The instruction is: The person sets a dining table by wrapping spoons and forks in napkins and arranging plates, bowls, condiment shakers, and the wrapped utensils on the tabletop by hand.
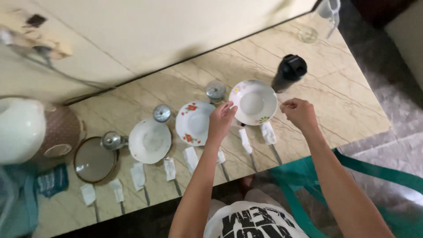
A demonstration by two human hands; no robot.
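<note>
The left hand [221,119] pinched the nine o'clock rim of a tilted white bowl [254,102] above the desk [343,97]. At three o'clock, the right hand [299,113] hovered loosely closed, empty.

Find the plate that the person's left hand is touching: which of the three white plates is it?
The rightmost plate, tilted beside the black bottle. The left hand touches its rim; the other two lie flat.
</note>
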